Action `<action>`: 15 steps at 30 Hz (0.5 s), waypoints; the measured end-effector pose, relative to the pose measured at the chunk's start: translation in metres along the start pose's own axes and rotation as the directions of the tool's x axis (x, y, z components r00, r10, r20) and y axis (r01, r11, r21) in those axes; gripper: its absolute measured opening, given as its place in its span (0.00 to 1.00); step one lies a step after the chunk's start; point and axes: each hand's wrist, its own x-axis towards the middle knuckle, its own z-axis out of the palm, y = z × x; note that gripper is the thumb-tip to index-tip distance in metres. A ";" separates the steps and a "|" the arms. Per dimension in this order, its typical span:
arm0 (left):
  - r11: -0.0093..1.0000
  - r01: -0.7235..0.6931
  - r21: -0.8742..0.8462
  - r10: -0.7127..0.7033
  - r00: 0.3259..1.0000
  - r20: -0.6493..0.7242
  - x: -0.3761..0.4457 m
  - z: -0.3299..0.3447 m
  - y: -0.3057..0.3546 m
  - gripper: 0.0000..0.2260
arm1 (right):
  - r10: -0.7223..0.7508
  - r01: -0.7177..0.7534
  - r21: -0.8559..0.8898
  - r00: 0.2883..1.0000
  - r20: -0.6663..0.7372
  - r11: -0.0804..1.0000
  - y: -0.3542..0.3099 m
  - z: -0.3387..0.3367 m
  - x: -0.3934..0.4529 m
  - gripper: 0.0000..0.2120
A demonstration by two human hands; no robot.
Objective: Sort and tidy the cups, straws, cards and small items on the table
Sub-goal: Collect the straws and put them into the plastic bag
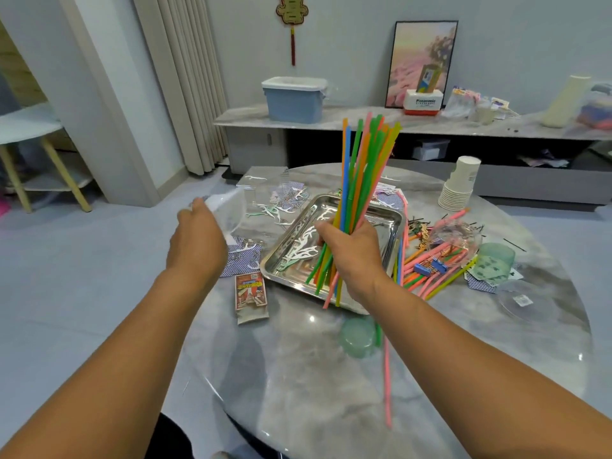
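Both hands are raised over the round marble table (331, 376). The right hand (352, 251) is wrapped round a bundle of coloured straws (362, 180), held roughly upright above the steel tray (387, 223); their upper ends fan out toward the far side, and their lower ends stick out below the fist, over the tray's near edge. The left hand (198, 238) grips a clear plastic bag (228, 207) at the left edge of the table; how the fingers lie is hidden behind the back of the hand.

White floss picks (303, 251) lie in the tray, and more are scattered with blue-backed cards (243, 256) to its left and far-left. A small red packet (250, 296) lies near the tray's near-left corner. Right of the tray, loose straws (437, 276) lie in a heap with blue binder clips (430, 268) on them. A stack of paper cups (458, 185) stands at the far right. One green cup (495, 261) lies on its side at the right, and another green cup (359, 336) sits upside down just near of the tray. A single pink straw (386, 385) lies beside it, running toward the near edge. A clear lid (523, 301) rests at the right rim.
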 end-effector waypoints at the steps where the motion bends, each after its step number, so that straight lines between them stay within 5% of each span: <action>1: 0.996 -0.048 -0.075 0.043 0.997 -0.069 -0.004 -0.003 0.011 0.28 | -0.014 0.013 0.034 0.999 0.043 0.999 -0.007 0.002 -0.001 0.07; 4: 0.952 -0.130 -0.279 0.081 0.980 -0.181 -0.017 -0.004 0.043 0.25 | -0.067 0.055 0.089 0.989 0.133 0.994 -0.029 0.006 -0.001 0.09; 10: 0.911 -0.361 -0.200 0.321 0.924 -0.206 -0.047 0.008 0.090 0.28 | -0.126 0.120 0.051 0.985 0.116 0.991 -0.058 0.003 0.003 0.08; 15: 0.656 -0.620 -0.431 0.464 0.781 -0.417 -0.062 0.014 0.117 0.23 | -0.013 0.018 0.105 0.999 -0.047 0.994 -0.065 -0.019 0.021 0.04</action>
